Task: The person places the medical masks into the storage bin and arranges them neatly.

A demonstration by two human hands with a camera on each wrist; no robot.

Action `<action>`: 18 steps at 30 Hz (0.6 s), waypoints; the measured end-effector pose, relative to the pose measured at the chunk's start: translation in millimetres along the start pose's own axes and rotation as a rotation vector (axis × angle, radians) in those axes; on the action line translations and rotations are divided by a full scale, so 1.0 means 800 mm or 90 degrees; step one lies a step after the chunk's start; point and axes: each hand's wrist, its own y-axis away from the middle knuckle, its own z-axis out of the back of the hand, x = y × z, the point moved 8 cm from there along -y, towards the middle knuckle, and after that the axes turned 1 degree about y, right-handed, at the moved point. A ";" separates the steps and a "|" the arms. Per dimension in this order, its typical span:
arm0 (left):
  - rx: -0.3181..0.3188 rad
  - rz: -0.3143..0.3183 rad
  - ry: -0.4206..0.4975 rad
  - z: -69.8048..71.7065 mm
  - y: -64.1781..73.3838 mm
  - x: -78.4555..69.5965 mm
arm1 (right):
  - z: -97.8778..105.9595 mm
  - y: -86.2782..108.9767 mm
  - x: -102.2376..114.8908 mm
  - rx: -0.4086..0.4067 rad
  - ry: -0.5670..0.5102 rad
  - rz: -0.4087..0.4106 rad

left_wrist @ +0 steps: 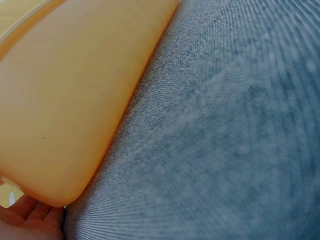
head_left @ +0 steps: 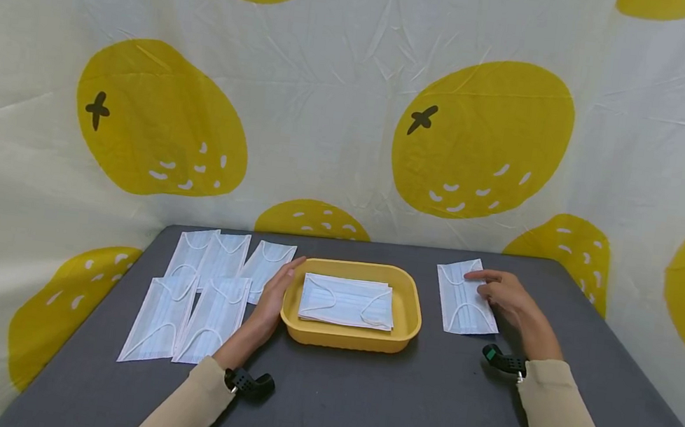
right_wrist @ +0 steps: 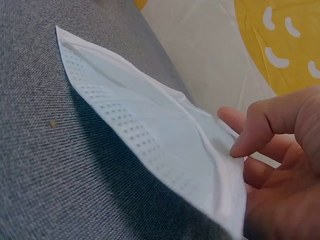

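Note:
A yellow tray (head_left: 348, 341) stands mid-table with a stack of pale blue face masks (head_left: 348, 302) in it. My left hand (head_left: 272, 297) rests along the tray's left side, fingers fairly straight. In the left wrist view, that hand (left_wrist: 32, 220) shows at the tray's corner (left_wrist: 75, 125). To the right of the tray, my right hand (head_left: 510, 303) pinches the right edge of a single face mask (head_left: 464, 305). The right wrist view shows this mask (right_wrist: 145, 125) tilted, one side raised off the table, with the thumb of my right hand (right_wrist: 280, 155) against its edge.
Several more face masks (head_left: 207, 290) lie in two overlapping rows left of the tray. The dark grey table (head_left: 383, 415) ends at a hanging white cloth (head_left: 326, 134) printed with yellow fruit. Each wrist carries a black camera mount (head_left: 503, 361).

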 end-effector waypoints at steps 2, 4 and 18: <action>0.000 -0.001 0.001 0.000 0.000 0.000 | -0.002 0.000 0.000 0.009 -0.015 -0.001; 0.000 -0.007 0.005 0.000 0.000 0.000 | -0.003 0.000 -0.001 0.013 -0.024 -0.003; 0.004 -0.008 0.014 -0.001 0.001 0.001 | -0.009 0.004 0.003 0.030 -0.054 0.014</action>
